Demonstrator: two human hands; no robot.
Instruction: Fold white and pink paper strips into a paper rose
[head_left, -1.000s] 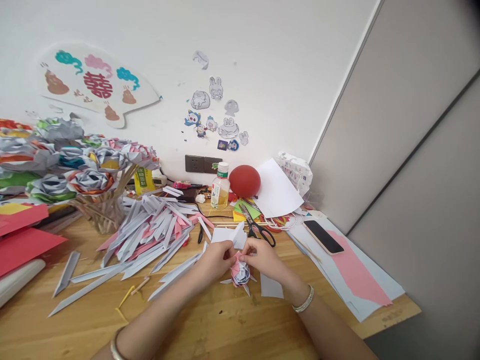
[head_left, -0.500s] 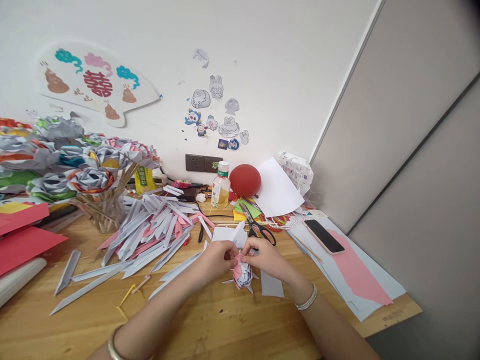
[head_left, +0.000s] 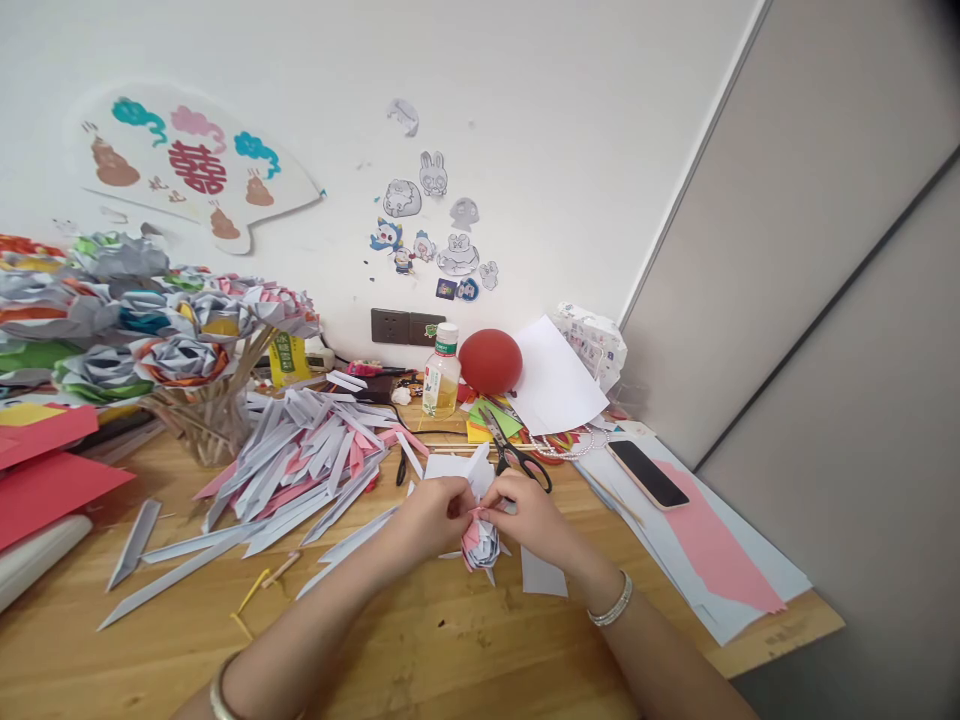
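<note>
Pink and white folds make up a small paper flower [head_left: 481, 546] between my hands, above the wooden table. My left hand [head_left: 442, 510] pinches its upper left edge, fingers closed. From the other side my right hand [head_left: 517, 505] is closed on its top edge with thumb and forefinger. The fingertips nearly meet, so the exact fold they hold is hidden. White pointed tips stick out from under the flower. Just beyond my right hand lie black-handled scissors [head_left: 514, 450]. A white paper piece [head_left: 544, 573] lies beside the flower on the right.
Folded white and pink paper strips [head_left: 307, 460] are heaped at left, near a glass vase [head_left: 210, 430] of paper flowers. A bottle [head_left: 441, 375] and red balloon [head_left: 490, 362] stand at the back. A phone [head_left: 649, 473] lies on paper sheets at right.
The paper flower has shifted slightly left and tilted a little between my fingers. Both hands keep their pinch, with the right moving slightly left. Everything else looks the same.
</note>
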